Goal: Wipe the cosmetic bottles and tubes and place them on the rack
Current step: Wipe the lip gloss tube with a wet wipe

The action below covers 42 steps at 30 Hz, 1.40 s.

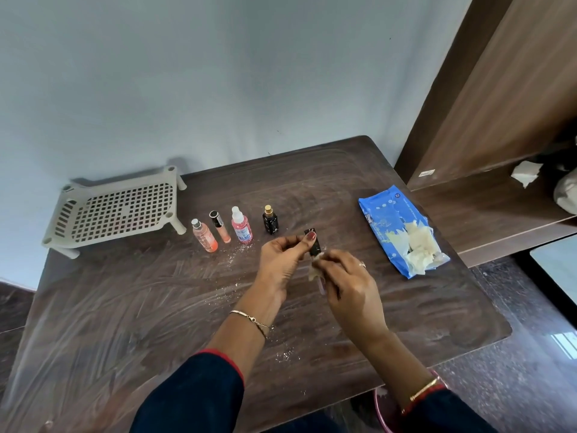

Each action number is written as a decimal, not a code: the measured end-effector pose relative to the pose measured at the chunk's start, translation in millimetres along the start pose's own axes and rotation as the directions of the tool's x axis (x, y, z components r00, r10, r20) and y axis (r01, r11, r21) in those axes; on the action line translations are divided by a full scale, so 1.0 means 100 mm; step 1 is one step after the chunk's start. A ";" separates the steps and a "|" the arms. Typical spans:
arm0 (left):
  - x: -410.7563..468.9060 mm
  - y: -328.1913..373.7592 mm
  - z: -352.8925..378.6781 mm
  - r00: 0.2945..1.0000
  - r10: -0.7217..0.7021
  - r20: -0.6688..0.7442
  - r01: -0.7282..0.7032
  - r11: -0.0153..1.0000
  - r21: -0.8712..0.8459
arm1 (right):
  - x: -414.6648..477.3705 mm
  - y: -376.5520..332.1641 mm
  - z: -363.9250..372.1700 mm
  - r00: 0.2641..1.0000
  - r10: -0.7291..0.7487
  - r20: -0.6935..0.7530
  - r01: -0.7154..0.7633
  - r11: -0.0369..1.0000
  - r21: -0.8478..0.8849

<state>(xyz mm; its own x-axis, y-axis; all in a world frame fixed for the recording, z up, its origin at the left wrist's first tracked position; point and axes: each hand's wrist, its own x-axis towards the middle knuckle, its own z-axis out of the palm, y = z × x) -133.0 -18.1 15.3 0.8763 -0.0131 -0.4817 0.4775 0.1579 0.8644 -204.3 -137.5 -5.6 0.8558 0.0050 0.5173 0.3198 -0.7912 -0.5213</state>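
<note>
The dark wooden table point(156, 307) is carrying every item; the beige perforated rack point(118, 210) is standing at its far left corner, holding nothing; the blue wipes pack point(390, 220) is lying open at the right, with wipes spilling from it. Four bottles are standing in a row beside the rack: peach bottle point(204, 235), slim tube point(220, 228), pink spray bottle point(241, 228), black perfume bottle point(270, 220). The left hand point(281, 260) is closing its fingers on the black cap of a small tube point(314, 245); the right hand point(349, 285) is pinching a wipe point(313, 271) against the tube's lower part, above the table's centre.
</note>
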 end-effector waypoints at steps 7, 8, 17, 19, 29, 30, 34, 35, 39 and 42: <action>0.02 -0.14 -0.14 0.998 -0.001 -0.066 0.001 1.000 0.011 | -0.36 0.05 0.09 0.996 -0.002 0.086 -0.001 0.999 0.040; 0.03 -0.18 -0.14 0.998 0.002 -0.063 -0.001 1.000 0.009 | -0.32 0.07 0.14 0.997 -0.012 0.078 0.008 0.999 0.042; 0.05 -0.46 -0.26 1.000 -0.008 0.022 0.012 0.987 -0.162 | -0.13 0.14 0.45 0.999 -0.051 -0.018 0.052 0.997 0.065; 0.06 -0.52 -0.31 1.000 0.012 0.002 -0.012 0.987 -0.158 | -0.25 0.13 0.46 0.998 -0.060 -0.016 0.061 0.994 0.094; 0.03 -0.55 -0.36 0.962 0.261 0.085 -0.242 0.953 -0.183 | -0.09 0.13 0.61 0.964 0.071 -0.255 -0.016 0.977 0.212; 0.02 -0.55 -0.38 0.949 0.299 0.104 -0.280 0.946 -0.163 | -0.08 0.14 0.62 0.958 0.100 -0.270 -0.034 0.970 0.242; -0.04 -0.59 -0.48 0.878 0.423 0.224 -0.404 0.906 -0.125 | -0.10 0.13 0.59 0.936 0.150 -0.319 -0.024 0.931 0.365; -0.06 -0.61 -0.50 0.862 0.445 0.243 -0.427 0.896 -0.123 | -0.11 0.11 0.59 0.933 0.148 -0.327 -0.012 0.923 0.384; -0.17 -0.65 -0.55 0.811 0.514 0.279 -0.492 0.858 -0.147 | -0.17 0.03 0.55 0.916 0.156 -0.369 0.024 0.898 0.439; -0.25 -0.71 -0.56 0.792 0.548 0.269 -0.524 0.836 -0.162 | -0.21 -0.04 0.56 0.897 0.182 -0.402 0.030 0.883 0.468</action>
<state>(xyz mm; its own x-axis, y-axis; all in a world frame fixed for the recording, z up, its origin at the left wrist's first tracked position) -192.7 25.9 -41.6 0.9730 -0.1897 0.1317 -0.0705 0.2993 0.9516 -200.5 -100.2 -52.4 0.6625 -0.3859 0.6420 0.4988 -0.4122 -0.7624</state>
